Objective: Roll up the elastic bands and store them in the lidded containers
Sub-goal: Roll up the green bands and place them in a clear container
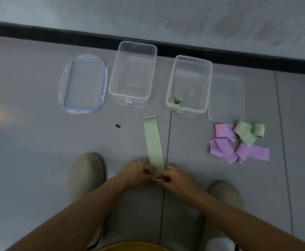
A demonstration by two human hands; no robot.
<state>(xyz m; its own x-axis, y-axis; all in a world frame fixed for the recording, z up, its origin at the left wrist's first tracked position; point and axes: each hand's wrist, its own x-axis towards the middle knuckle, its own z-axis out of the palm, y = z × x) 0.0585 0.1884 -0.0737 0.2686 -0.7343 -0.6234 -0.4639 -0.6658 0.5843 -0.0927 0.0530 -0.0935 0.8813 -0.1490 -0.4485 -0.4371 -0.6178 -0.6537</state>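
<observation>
A long green elastic band (153, 142) lies flat on the grey floor, running away from me. My left hand (136, 173) and my right hand (174, 179) pinch its near end from either side, where a small curl has formed. Two clear containers stand open near the wall: the left container (132, 73) holds nothing, and the right container (189, 84) holds a rolled green band (177, 100) in its near left corner. Several loose purple bands (226, 147) and green bands (248, 132) lie in a heap at the right.
A lid with a blue seal (83, 84) lies left of the containers, and a plain clear lid (226, 98) lies right of them. My two shoes (86, 171) (226, 198) stand either side of my hands. A black skirting strip (166, 45) runs along the wall.
</observation>
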